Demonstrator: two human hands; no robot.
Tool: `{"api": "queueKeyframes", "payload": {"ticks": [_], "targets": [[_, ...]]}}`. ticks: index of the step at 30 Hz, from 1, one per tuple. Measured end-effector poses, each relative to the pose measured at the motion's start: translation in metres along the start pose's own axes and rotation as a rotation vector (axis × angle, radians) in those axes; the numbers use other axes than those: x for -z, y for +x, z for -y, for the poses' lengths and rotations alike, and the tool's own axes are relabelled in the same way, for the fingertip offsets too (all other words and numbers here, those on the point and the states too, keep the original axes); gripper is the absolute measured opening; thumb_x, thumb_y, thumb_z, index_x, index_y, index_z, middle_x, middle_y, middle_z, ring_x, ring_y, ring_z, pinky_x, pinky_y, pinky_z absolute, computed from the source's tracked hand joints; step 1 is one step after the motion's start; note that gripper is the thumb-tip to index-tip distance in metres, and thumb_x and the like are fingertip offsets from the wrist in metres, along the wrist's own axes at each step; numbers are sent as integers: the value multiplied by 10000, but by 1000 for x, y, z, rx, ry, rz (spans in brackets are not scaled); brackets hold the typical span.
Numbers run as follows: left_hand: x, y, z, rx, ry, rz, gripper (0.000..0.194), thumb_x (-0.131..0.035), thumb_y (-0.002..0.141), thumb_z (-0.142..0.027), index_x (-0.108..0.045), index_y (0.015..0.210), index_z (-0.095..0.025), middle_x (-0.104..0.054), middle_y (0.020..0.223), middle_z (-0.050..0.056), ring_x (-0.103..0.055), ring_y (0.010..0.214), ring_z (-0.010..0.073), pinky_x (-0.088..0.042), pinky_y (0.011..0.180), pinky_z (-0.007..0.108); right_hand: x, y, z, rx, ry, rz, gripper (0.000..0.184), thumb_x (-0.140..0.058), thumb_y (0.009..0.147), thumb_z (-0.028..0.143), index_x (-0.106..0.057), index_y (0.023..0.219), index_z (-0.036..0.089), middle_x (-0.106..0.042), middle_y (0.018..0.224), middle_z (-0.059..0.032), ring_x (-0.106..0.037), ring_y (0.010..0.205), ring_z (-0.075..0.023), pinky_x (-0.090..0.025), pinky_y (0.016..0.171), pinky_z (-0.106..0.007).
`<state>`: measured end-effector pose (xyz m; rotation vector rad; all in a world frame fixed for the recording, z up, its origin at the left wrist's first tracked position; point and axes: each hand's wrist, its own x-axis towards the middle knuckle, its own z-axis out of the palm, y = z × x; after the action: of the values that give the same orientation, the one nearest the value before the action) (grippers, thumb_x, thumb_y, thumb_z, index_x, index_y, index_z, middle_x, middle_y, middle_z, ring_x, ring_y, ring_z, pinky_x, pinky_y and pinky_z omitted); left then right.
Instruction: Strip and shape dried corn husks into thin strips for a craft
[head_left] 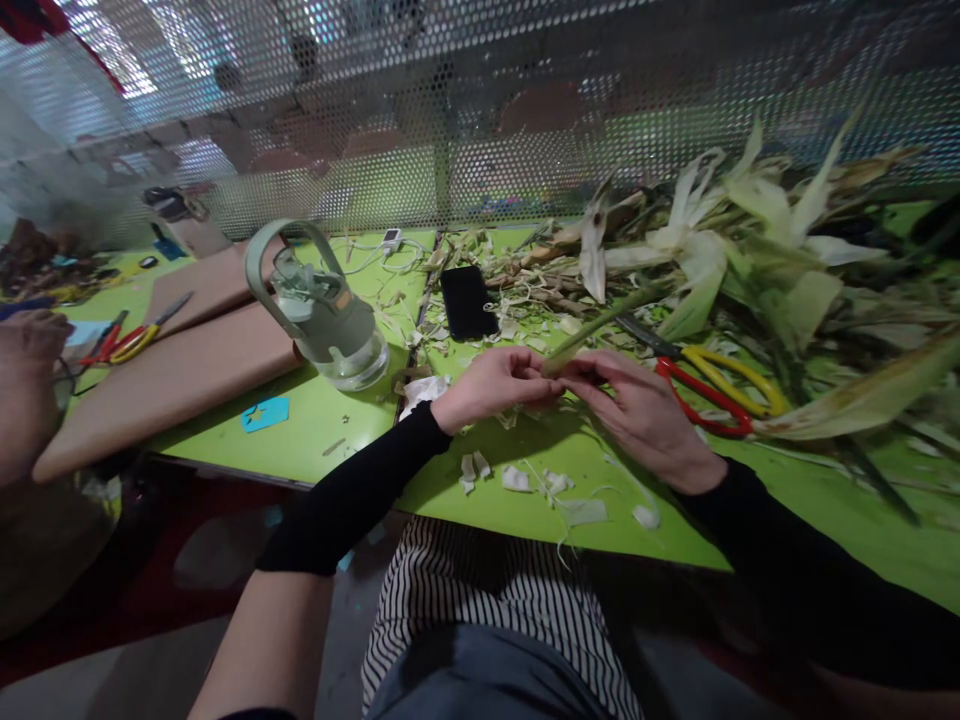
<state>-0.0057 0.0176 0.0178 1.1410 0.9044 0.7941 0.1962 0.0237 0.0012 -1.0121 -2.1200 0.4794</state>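
Note:
My left hand (501, 384) and my right hand (637, 415) meet over the green table, fingertips almost touching. Between them they pinch the lower end of a green plant stalk (589, 333), which slants up and away to the right. Just right of my right hand lie scissors (724, 385) with one red and one yellow handle. Small white scraps (516, 479) and thin pale strips are scattered below my hands. Behind them sits a large heap of corn husks (701, 250), green to dry brown.
A black phone (469, 302) rests behind my left hand. To its left stands a pale green water bottle (330, 320) with a loop handle. Brown paper (195, 375) and a second pair of scissors (142, 335) lie near another person's hand (30, 350). A perforated metal screen (390, 160) borders the back.

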Motion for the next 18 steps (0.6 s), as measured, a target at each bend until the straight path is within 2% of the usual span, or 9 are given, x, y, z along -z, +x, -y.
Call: {"api": "queueKeyframes", "payload": {"ticks": [4, 6, 8, 10, 13, 18], "targets": [[-2, 1, 0, -13, 12, -3, 63, -677, 861, -137, -631, 843, -97, -726, 762, 30, -677, 703, 68, -553, 782, 253, -2, 0, 2, -124, 190, -24, 280, -640, 912, 545, -678, 909, 268, -701, 854, -41, -653, 746, -228, -555, 681, -393], [-3, 0, -2, 11, -17, 16, 69, -672, 877, -160, -664, 877, -91, -744, 794, 51, -690, 720, 81, -566, 804, 270, -3, 2, 3, -179, 303, -76, 319, -703, 855, 572, -656, 901, 260, -688, 830, -28, -648, 713, -206, -559, 646, -364], [-4, -2, -6, 51, -61, 28, 87, -670, 887, -174, -684, 880, -88, -747, 785, 52, -684, 691, 76, -568, 771, 248, -3, 3, 4, -215, 388, -118, 349, -772, 792, 565, -641, 888, 257, -680, 816, -11, -651, 708, -188, -570, 647, -340], [-4, -3, -9, 108, -122, 37, 109, -634, 913, -154, -689, 849, -85, -747, 766, 49, -666, 652, 55, -562, 729, 207, -3, 3, 4, -228, 437, -103, 331, -794, 776, 544, -659, 882, 261, -686, 813, -3, -658, 710, -178, -585, 663, -332], [-2, -4, -12, 180, -200, 34, 197, -571, 941, -104, -686, 782, -81, -742, 740, 45, -643, 609, 33, -550, 687, 163, 0, 1, 3, -203, 454, -38, 275, -774, 808, 521, -715, 917, 276, -724, 868, -15, -683, 756, -188, -605, 720, -356], [2, -3, -12, 207, -206, 40, 218, -577, 939, -106, -698, 759, -86, -743, 751, 49, -634, 603, 38, -556, 698, 174, 4, 1, -1, -124, 310, -37, 246, -740, 848, 488, -757, 956, 267, -748, 913, -26, -700, 800, -211, -597, 758, -391]]}}
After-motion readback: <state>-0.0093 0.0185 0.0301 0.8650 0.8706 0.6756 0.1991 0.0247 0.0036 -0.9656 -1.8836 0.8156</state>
